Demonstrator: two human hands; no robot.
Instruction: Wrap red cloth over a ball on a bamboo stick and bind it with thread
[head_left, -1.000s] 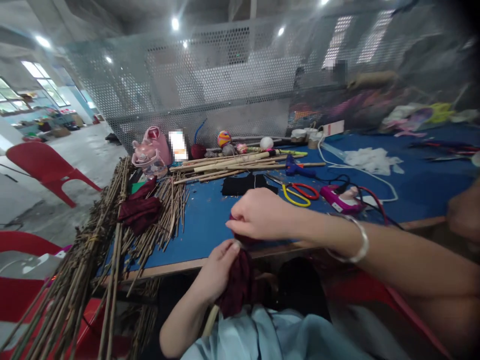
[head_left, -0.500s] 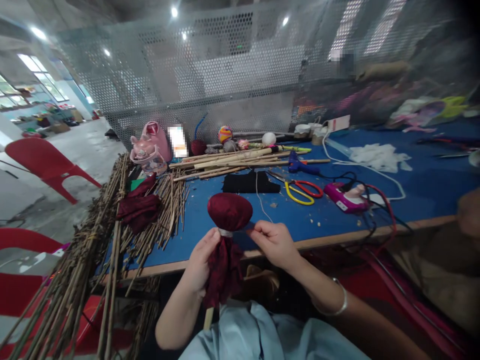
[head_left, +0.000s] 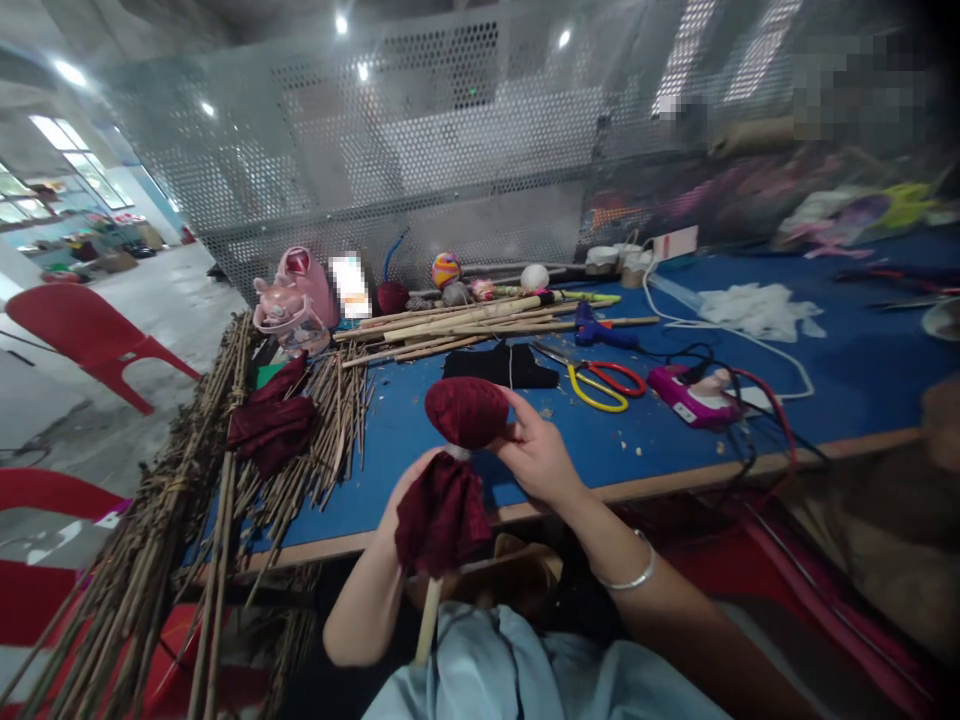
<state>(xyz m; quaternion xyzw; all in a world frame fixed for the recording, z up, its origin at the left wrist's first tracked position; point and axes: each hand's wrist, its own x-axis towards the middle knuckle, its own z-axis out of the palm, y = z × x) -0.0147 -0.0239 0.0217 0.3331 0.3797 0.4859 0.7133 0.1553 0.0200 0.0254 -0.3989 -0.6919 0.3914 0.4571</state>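
A dark red cloth-wrapped stick is held in front of me above the table's front edge. Its head is rounded, and white string binds the neck. Below that the loose cloth hangs like a skirt, and a pale wooden stick end comes out underneath. My left hand is closed round the cloth just under the neck, with its fingers mostly hidden behind it. On the head's right side, my right hand grips it with thumb and fingers.
Yellow-and-red-handled scissors, black cloth, a blue glue gun and a magenta power strip lie beyond my hands. Bundled twigs, with dark red cloth on them, fill the left. A perforated metal screen stands behind.
My right hand has moved from beside the string at the neck up onto the head. The wrapped head has tilted and shifted slightly right, and the cloth skirt has swung out.
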